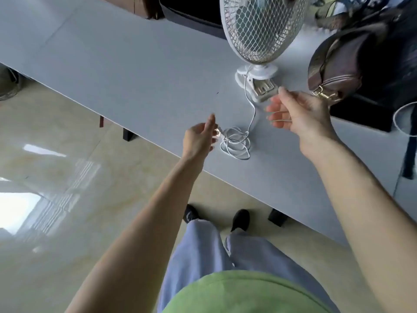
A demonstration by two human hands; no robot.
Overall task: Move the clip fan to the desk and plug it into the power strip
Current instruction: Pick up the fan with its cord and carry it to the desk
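The white clip fan (261,30) stands upright on the grey desk (126,71), resting on its clip base (259,84). Its white cord runs down from the base into a loose coil (237,143) near the desk's front edge. The plug (218,133) lies at the coil's left end. My left hand (200,138) pinches the plug between thumb and fingers. My right hand (295,111) hovers just in front of the clip base with fingers spread, holding nothing. No power strip is in view.
A brown handbag (338,62) sits on the desk to the right of the fan, against dark items behind it. Another white cable (401,120) loops at the right edge. Shiny tiled floor (56,177) lies below the desk, with my feet near its legs.
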